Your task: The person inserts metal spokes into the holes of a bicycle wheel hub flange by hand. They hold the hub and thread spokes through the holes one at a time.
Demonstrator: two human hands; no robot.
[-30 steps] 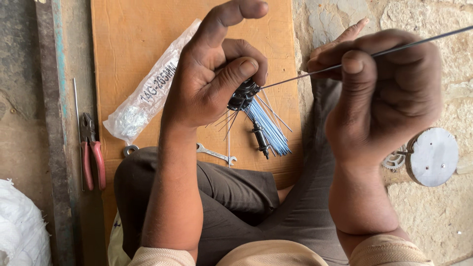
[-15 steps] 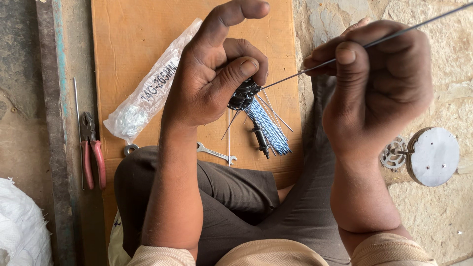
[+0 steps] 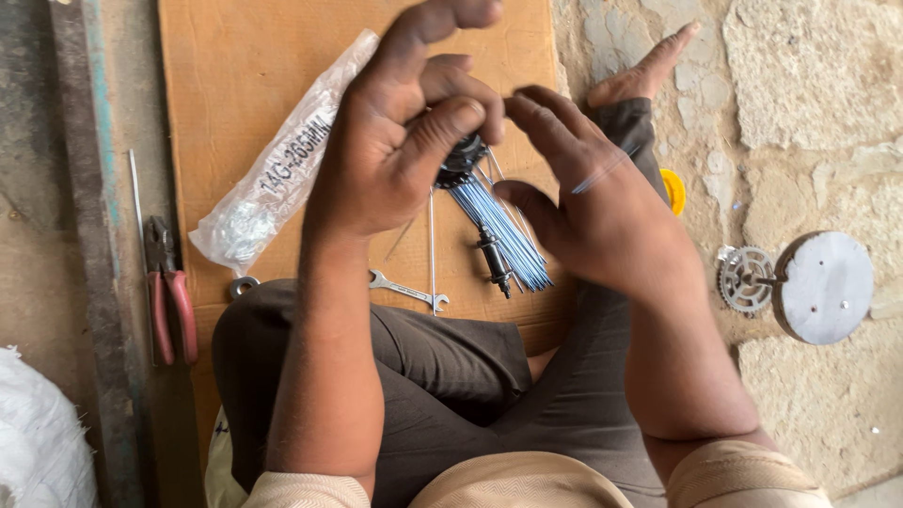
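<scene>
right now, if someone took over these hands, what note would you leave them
Left hand: fingers pinch the black hub, its blue-grey spokes hanging down over the cardboard sheet.
Right hand: open beside the hub, one thin spoke across its fingers.
Nearby: small spanner, bag of spokes, red pliers, round disc with sprocket.
Done: many spokes hang from the hub. How many remain cannot be told.

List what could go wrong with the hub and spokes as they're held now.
1. The hub is pinched only by the left hand; it may slip onto the cardboard.
2. The loose spokes fan downward and could slide out or tangle.
3. The right hand is close to thin spoke ends, which might prick it.
</scene>
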